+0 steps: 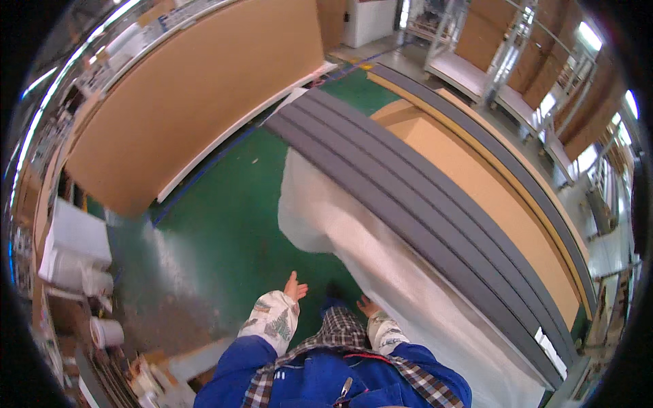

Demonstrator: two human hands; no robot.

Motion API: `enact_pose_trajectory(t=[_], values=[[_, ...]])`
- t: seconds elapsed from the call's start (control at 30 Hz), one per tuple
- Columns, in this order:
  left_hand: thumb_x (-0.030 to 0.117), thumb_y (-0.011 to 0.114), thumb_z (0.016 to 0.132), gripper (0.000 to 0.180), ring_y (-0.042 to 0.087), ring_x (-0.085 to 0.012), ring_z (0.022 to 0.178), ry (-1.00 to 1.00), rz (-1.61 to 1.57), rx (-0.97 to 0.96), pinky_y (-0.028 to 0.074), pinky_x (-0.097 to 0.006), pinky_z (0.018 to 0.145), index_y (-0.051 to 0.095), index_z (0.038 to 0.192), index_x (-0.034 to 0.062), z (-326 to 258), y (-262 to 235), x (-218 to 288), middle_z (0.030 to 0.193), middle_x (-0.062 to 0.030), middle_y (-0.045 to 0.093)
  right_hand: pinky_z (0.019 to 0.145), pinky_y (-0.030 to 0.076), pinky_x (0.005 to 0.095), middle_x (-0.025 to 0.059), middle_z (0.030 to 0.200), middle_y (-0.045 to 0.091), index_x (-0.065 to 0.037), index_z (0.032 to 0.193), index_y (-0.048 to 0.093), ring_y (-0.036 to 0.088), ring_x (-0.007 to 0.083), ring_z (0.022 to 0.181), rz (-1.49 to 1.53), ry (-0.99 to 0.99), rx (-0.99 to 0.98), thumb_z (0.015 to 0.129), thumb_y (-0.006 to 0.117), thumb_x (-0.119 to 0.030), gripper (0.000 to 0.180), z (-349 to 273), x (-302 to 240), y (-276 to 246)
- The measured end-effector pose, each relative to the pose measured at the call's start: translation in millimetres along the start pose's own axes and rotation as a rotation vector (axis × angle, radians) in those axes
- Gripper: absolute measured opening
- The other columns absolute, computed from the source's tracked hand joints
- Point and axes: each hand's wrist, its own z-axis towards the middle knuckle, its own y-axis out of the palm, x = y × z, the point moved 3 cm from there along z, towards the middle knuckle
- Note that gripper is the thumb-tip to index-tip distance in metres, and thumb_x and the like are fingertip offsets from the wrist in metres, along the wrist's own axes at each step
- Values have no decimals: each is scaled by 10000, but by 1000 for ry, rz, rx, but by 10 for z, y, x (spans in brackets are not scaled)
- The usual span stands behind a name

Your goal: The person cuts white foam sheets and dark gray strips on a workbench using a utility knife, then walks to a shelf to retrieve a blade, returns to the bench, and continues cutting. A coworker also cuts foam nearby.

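Observation:
My left hand [295,287] hangs over the green floor with its fingers stretched out, and nothing is in it. My right hand [368,307] is low beside my body, near the edge of a white translucent foam sheet [360,234]; its fingers look extended, and I cannot tell whether it touches the sheet. The sheet drapes from under a long stack of dark grey panels [408,197] with grooved lines between them. A small white piece [549,352] sits at the near right end of the stack.
Beyond the panels lie a flat tan cardboard sheet [469,183] and a long grey strip [490,139]. A large brown board [211,95] stands at the left. White rolls [107,333] and boxes are at lower left. Wheeled metal racks [469,71] stand at the far right.

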Motion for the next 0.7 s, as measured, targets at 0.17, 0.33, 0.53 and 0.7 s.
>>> enact_pose_trajectory(t=[0.17,0.33,0.53,0.7], values=[[822,552,664,1326,267,-466,1345,-239,-452,-38,239,-573,1081,-219,1452,86,554,241,438,1466,-334,193,1016,342,510,21,1399,443,-169,1329,482,362,280,1311,246,73,-368,853,612,-345,524,-154,-180,802],[836,678,466,1513,347,-449,1267,-427,-842,-379,374,-559,979,-274,1434,170,990,524,1104,1472,-310,142,984,376,475,26,1434,417,-168,1351,464,372,266,1304,527,164,-421,825,681,-238,574,-479,-595,1566],[479,742,753,888,498,-203,624,-379,-382,-298,428,-354,548,251,1368,66,1942,553,2219,959,-138,528,936,404,448,38,1387,450,-172,1334,463,401,254,1289,116,28,-189,844,693,-239,546,-210,-286,2495],[187,643,898,200,414,-110,507,-247,405,-527,385,-284,510,601,931,-6,1877,119,2870,655,-13,503,891,444,472,95,1332,463,-139,1315,466,410,289,1254,101,-87,345,845,708,-319,558,553,102,3458]])
